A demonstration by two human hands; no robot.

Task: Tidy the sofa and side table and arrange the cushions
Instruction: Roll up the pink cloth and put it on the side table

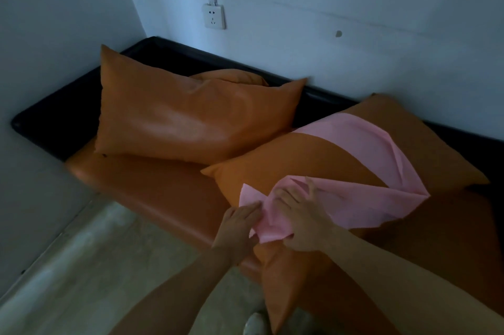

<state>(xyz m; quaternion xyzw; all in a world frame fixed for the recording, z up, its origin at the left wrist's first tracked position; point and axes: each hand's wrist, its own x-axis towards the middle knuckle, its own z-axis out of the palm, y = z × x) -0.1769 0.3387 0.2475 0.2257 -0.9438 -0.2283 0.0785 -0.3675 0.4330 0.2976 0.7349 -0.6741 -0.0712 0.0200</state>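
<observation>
A pink cloth lies draped over a large orange cushion on the right half of the orange sofa seat. My right hand grips the cloth's bunched near end, fingers curled into the folds. My left hand pinches the same bunch from the left, at the cushion's front edge. A second orange cushion leans against the black backrest on the left, with a third orange cushion partly hidden behind it.
The sofa stands in a room corner, with white walls at left and behind. A wall socket with a cable duct sits above the backrest. Pale floor runs along the sofa's front at lower left. A shoe tip shows at the bottom.
</observation>
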